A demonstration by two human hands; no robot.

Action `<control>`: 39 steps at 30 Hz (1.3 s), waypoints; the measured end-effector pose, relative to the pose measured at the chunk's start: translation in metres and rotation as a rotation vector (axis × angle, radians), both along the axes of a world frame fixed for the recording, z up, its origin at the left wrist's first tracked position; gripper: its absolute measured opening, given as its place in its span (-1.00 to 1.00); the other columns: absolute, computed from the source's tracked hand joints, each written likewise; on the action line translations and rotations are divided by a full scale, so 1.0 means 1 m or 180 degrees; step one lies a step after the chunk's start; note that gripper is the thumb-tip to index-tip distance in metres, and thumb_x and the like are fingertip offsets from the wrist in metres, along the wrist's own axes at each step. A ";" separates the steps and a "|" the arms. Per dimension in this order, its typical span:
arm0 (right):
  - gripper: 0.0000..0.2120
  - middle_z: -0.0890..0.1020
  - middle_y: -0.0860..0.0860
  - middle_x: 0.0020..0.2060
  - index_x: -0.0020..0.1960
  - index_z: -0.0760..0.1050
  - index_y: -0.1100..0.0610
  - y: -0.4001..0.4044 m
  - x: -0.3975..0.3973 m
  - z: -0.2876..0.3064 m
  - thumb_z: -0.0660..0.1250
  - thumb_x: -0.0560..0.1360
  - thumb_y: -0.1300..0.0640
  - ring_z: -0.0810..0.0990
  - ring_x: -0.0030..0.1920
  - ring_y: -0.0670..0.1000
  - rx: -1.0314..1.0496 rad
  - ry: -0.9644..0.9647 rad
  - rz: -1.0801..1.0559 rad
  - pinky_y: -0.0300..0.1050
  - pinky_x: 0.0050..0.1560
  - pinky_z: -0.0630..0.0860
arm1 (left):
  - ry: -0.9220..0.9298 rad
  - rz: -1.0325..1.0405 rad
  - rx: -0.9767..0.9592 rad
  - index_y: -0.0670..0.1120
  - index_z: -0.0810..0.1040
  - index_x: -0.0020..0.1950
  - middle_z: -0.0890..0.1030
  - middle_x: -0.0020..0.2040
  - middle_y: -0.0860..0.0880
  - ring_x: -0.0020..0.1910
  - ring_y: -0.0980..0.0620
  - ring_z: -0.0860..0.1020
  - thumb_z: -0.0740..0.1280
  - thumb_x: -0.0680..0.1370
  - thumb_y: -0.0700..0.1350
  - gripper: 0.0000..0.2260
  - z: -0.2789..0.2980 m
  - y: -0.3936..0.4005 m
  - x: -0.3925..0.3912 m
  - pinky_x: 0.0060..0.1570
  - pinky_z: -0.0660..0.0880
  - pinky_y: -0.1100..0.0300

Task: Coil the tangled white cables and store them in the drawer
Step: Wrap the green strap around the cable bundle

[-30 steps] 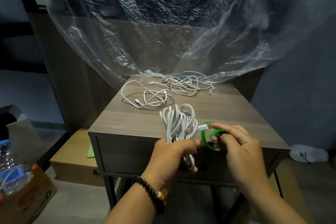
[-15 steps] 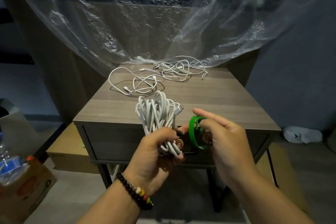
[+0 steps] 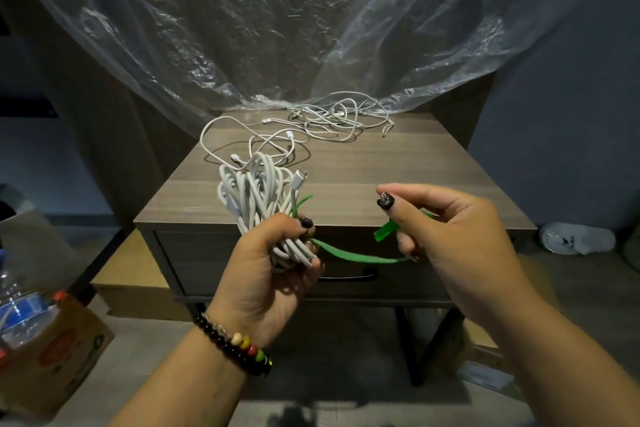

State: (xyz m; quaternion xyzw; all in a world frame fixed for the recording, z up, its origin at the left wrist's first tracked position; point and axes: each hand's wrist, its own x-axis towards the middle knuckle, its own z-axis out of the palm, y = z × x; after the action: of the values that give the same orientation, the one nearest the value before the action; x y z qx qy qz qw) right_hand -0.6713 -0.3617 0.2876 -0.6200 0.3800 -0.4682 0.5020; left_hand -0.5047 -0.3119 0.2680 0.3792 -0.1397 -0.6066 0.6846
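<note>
Watching the head view, I note the left hand (image 3: 273, 274) closed in a fist around a coiled bundle of white cable (image 3: 258, 194), gripping it near its lower end so the loops stand up and fan out above the fingers; a connector plug (image 3: 300, 178) sticks out at the top right of the bundle. The right hand (image 3: 446, 236) has its fingers curled and pinches a green strap (image 3: 353, 255), which runs from that pinch across to the left hand's grip, where it meets the bundle; a short green tail pokes up behind the left thumb. Both hands sit just in front of the wooden side table (image 3: 398, 177), above its drawer (image 3: 398, 274), which is closed. On the tabletop lie two loose cables: one tangle (image 3: 256, 146) near the middle left, another tangle (image 3: 341, 116) at the back edge, touching the clear plastic sheet (image 3: 277, 38) draped behind. A beaded bracelet (image 3: 235, 343) circles the left wrist. A cardboard box (image 3: 52, 350) stands on the floor at lower left.
</note>
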 end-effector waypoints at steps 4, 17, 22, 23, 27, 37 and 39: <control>-0.72 0.70 0.15 -0.27 0.01 0.62 0.23 -0.004 -0.010 0.006 0.36 0.32 0.21 0.69 -0.26 -0.01 0.0487 -0.0331 0.0513 -0.29 -0.26 0.59 | -0.0082 0.0145 0.0098 -0.15 0.50 -0.24 0.50 -0.30 -0.06 -0.41 0.11 0.44 0.31 0.34 -0.28 -0.94 0.000 -0.003 0.010 -0.51 0.46 0.30; -0.81 0.68 -0.02 -0.23 -0.01 0.65 0.12 -0.010 -0.023 0.011 0.45 0.42 0.33 0.60 -0.34 -0.18 -0.0583 -0.0241 -0.1159 -0.37 -0.36 0.49 | -0.1351 0.0149 0.0538 -0.20 0.60 -0.06 0.45 -0.31 -0.10 -0.41 0.06 0.43 0.35 0.39 -0.34 -0.84 -0.012 -0.011 0.003 -0.48 0.47 0.22; -0.76 0.72 0.01 -0.24 -0.09 0.66 0.11 0.007 0.000 0.002 0.41 0.39 0.42 0.62 -0.30 -0.15 -0.0275 -0.0243 0.0144 -0.34 -0.32 0.51 | -0.1326 -0.0319 0.0329 -0.18 0.60 -0.07 0.48 -0.27 -0.13 -0.36 0.06 0.47 0.33 0.41 -0.34 -0.85 -0.014 -0.007 -0.007 -0.49 0.45 0.22; -0.76 0.71 0.01 -0.24 -0.09 0.65 0.13 0.008 0.004 -0.001 0.40 0.38 0.43 0.63 -0.27 -0.15 -0.0103 -0.0370 0.0317 -0.33 -0.30 0.52 | -0.1344 -0.0416 0.0267 -0.18 0.61 -0.04 0.51 -0.23 -0.14 -0.33 0.04 0.49 0.33 0.42 -0.34 -0.83 -0.014 -0.006 -0.007 -0.48 0.45 0.21; -0.78 0.70 0.03 -0.25 -0.06 0.64 0.15 0.006 0.011 -0.006 0.44 0.30 0.31 0.63 -0.23 -0.10 0.0470 -0.0815 0.0695 -0.31 -0.31 0.49 | -0.1438 -0.0746 -0.0023 -0.16 0.60 0.09 0.61 -0.18 -0.14 -0.25 -0.01 0.55 0.37 0.35 -0.27 -0.69 -0.015 -0.005 -0.009 -0.39 0.50 0.17; -0.77 0.70 0.09 -0.28 -0.08 0.59 0.20 0.009 0.019 -0.007 0.47 0.28 0.35 0.68 -0.23 0.00 0.0829 -0.0672 0.0748 -0.21 -0.21 0.61 | -0.2379 -0.0675 -0.0053 -0.23 0.56 0.04 0.60 -0.16 -0.30 -0.17 -0.19 0.58 0.41 0.26 -0.24 -0.65 -0.015 -0.003 -0.012 -0.12 0.57 -0.15; -0.79 0.70 0.10 -0.28 -0.07 0.58 0.21 0.010 0.020 -0.007 0.46 0.34 0.41 0.68 -0.23 0.01 0.0770 -0.0598 0.0631 -0.20 -0.22 0.62 | -0.2566 -0.0589 -0.0083 -0.17 0.58 -0.01 0.62 -0.22 -0.20 -0.22 -0.10 0.59 0.43 0.37 -0.30 -0.78 -0.016 -0.003 -0.010 -0.17 0.59 -0.05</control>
State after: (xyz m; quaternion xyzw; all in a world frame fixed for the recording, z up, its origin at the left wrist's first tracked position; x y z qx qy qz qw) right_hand -0.6511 -0.3522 0.2802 -0.5430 0.3219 -0.4232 0.6499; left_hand -0.5150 -0.3145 0.2525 0.5636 -0.4378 -0.4667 0.5224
